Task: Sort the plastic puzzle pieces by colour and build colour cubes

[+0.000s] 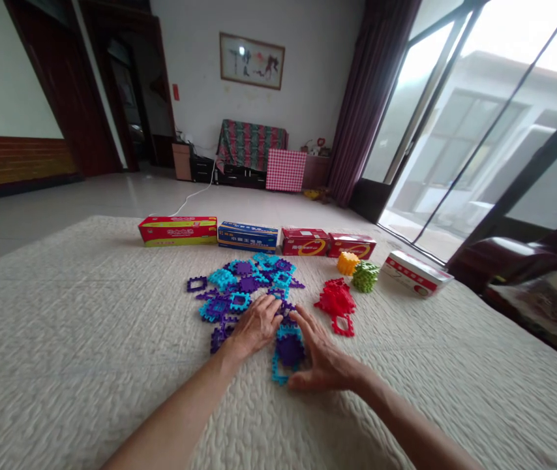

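Observation:
Purple and light-blue notched plastic building squares lie in a loose pile on a cream quilted cover. My left hand rests over the pile's near right side, palm down, its fingers stretched toward the right; what lies under them is partly hidden. My right hand is open, thumb and fingers apart, around the right side of a few near pieces, among them a solid purple square and a light-blue frame. Beyond that hand sit red notched pieces in a small heap.
A yellow stack and a green notched cube stand right of the pile. Boxes line the back: red-yellow, blue and two red ones. A white-red box lies at the right.

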### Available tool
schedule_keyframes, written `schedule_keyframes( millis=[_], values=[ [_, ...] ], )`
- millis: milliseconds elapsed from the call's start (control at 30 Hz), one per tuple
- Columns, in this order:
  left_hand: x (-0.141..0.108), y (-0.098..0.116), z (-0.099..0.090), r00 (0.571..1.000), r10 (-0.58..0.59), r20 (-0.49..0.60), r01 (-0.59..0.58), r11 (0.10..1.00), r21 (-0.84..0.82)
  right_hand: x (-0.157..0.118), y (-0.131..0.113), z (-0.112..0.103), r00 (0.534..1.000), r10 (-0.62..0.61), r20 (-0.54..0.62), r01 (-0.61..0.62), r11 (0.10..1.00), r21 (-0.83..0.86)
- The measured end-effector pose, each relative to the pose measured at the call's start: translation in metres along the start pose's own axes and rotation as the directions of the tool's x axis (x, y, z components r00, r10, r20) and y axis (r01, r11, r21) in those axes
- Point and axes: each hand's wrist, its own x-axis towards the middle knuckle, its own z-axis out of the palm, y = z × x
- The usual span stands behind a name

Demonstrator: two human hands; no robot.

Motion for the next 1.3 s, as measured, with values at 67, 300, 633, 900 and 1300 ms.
schedule_keyframes(
  millis=[67, 300, 633, 900, 1300],
  values=[
    [0.000, 0.000, 0.000, 1.000, 0.006, -0.006, -0.006, 1.000, -0.008, -0.001, -0.002, 0.004, 1.000, 0.008, 0.000, -0.008, 0.999, -0.031],
    [0.005, -0.002, -0.001, 0.999, 0.037, -0.030, -0.039, 0.995, -0.087, -0.001, -0.002, 0.013, 0.990, -0.001, -0.141, -0.006, 0.999, -0.049],
    [0.003, -0.008, 0.009, 0.987, 0.047, -0.154, -0.068, 0.989, -0.133, 0.007, 0.002, 0.013, 0.996, 0.083, -0.037, -0.084, 0.996, -0.033],
    [0.018, -0.030, -0.020, 0.928, -0.121, -0.351, 0.040, 0.973, -0.229, 0.026, 0.005, 0.019, 0.973, 0.131, -0.189, -0.134, 0.991, -0.006],
    [-0.017, -0.143, -0.039, 0.757, -0.530, -0.383, 0.615, 0.776, 0.140, 0.036, 0.006, 0.026, 0.956, 0.193, -0.219, -0.215, 0.973, -0.079]
  ],
)
